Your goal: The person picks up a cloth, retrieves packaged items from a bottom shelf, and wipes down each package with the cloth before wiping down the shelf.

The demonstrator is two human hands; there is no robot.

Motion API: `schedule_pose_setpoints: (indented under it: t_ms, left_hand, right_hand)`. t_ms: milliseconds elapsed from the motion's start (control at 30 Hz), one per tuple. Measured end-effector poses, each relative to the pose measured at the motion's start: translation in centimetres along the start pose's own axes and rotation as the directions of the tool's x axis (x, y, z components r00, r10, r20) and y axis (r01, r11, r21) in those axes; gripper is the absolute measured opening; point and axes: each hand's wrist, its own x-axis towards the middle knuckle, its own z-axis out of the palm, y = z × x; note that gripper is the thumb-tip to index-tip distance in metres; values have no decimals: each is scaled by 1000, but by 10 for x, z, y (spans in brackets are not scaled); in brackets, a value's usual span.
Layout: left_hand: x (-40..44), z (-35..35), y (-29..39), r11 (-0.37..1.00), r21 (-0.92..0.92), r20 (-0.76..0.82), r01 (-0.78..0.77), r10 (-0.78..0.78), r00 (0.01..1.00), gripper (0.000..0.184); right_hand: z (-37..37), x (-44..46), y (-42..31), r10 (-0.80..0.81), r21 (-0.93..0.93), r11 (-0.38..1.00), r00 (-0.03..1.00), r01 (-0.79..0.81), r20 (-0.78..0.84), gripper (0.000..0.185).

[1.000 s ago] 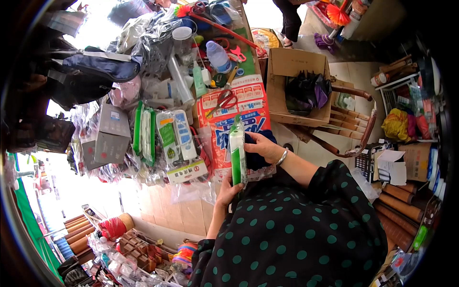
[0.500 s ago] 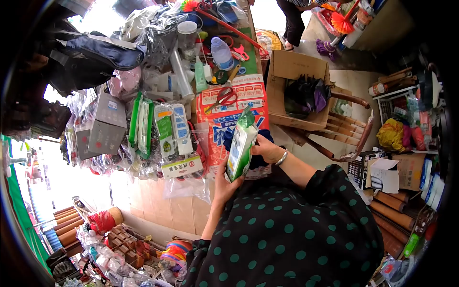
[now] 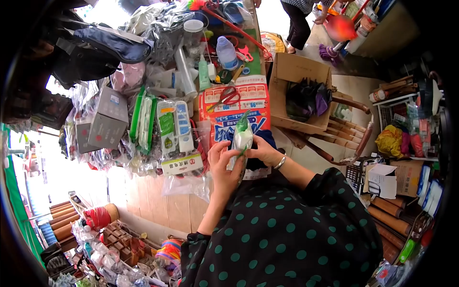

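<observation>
Both hands are on a green-and-white plastic package (image 3: pixel 243 138) in front of my chest, seen nearly end-on, with a green tip of wrapper sticking up at its far end. My left hand (image 3: pixel 223 166) closes around its left side, fingers bent near the end facing me. My right hand (image 3: pixel 264 152) pinches the wrapper from the right, a silver bracelet on that wrist. What is inside cannot be made out. Beyond lie a red printed sheet (image 3: pixel 258 95), scissors (image 3: pixel 229 95) and dark blue cloth (image 3: pixel 266 139).
Left on the crowded table are a packaged power strip (image 3: pixel 183 126), green packets (image 3: pixel 142 119) and a grey box (image 3: pixel 108 119). A water bottle (image 3: pixel 226 52) stands farther back. At right, an open cardboard box (image 3: pixel 299 67) rests by a wooden chair (image 3: pixel 351 136). Another person (image 3: pixel 297 21) stands behind.
The package has turned from showing its long printed side to nearly end-on. My left hand has moved up from its lower end, and my right fingers now pinch the near end.
</observation>
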Motion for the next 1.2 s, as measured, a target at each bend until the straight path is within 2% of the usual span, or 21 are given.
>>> schedule_pose_setpoints:
  t_ms: [100, 167, 200, 233, 267, 333, 400, 433, 467, 533, 600, 667, 733, 767, 800, 867, 900, 1067, 1133, 1167, 1200]
  left_hand:
    - [2, -2, 1, 996, 27, 49, -81, 80, 996, 43]
    - [6, 0, 10, 934, -312, -11, 175, -187, 982, 58]
    - [5, 0, 1, 934, -314, -16, 169, -183, 983, 58]
    - [1, 0, -17, 858, -380, 189, 345, -293, 937, 65]
    - [1, 0, -25, 755, -404, 390, 516, -368, 844, 73]
    - [0, 1, -34, 805, -360, 325, 472, -365, 872, 70]
    - [7, -3, -27, 914, -214, 200, 346, -306, 931, 68]
    - [9, -7, -20, 910, -148, 166, 388, -364, 917, 64]
    - [9, -9, -23, 910, -157, 151, 385, -363, 920, 64]
    - [6, -11, -36, 928, 121, 51, 352, -360, 931, 64]
    - [5, -15, -38, 940, 163, 10, 299, -305, 952, 63]
    - [5, -20, -36, 919, 330, -17, 215, -222, 975, 65]
    - [1, -20, -38, 919, 331, -35, 215, -216, 976, 65]
    - [0, -19, -40, 920, 332, -52, 209, -204, 978, 66]
    - [1, -17, -43, 923, 328, -59, 201, -192, 980, 66]
    - [-3, -16, -49, 926, 330, -46, 183, -177, 983, 65]
    - [-4, -15, -49, 925, 335, -44, 179, -175, 984, 65]
    - [-5, -15, -48, 920, 363, -35, 149, -147, 989, 64]
    - [-5, -17, -49, 916, 371, -17, 155, -161, 987, 64]
    - [-7, -18, -50, 919, 373, -21, 127, -128, 992, 64]
    - [-8, -17, -50, 922, 374, -23, 99, -97, 995, 64]
  right_hand:
    - [-2, 1, 2, 21, 17, 1000, 999, -21, 25, 74]
    - [-6, 1, 6, 14, -16, 1000, 998, -13, 55, 77]
    - [-6, 1, 8, 11, -21, 1000, 998, -10, 58, 77]
    - [-6, 2, 9, 0, -2, 1000, 998, 0, 65, 78]
    - [-5, 2, 10, -11, 16, 1000, 997, 10, 74, 80]
    - [-1, 2, 9, -60, 71, 996, 993, 52, 104, 72]
    - [-7, 6, 15, -43, 219, 974, 997, 57, -66, 53]
    - [-12, 7, 17, -10, 232, 972, 990, 42, -138, 36]
    - [-13, 6, 10, -10, 218, 975, 992, 38, -128, 36]
    - [-16, 2, -5, 190, 348, 934, 935, -79, -298, 26]
    - [-20, 4, -18, 192, 414, 908, 942, -65, -273, 22]
    - [-16, -2, -39, 7, 453, 886, 973, 101, -231, 21]
    - [-9, -12, -84, -186, 586, 754, 952, 297, -242, 29]
    - [-27, -3, -81, -284, 557, 751, 935, 355, -213, 40]
    - [-45, 4, -67, -296, 551, 753, 932, 361, -208, 40]
    - [-74, 12, -28, -73, 643, 766, 996, 18, 60, 48]
    - [-63, 18, -18, 106, 615, 788, 989, -20, -103, 55]
    - [-40, 20, -23, 160, 623, 775, 987, -106, -32, 56]
    - [-42, 24, -25, 177, 347, 930, 975, -122, -132, 55]
    - [-35, 24, -36, 196, 200, 969, 946, -147, -257, 47]
    - [-34, 27, -41, 197, 200, 969, 945, -147, -260, 47]
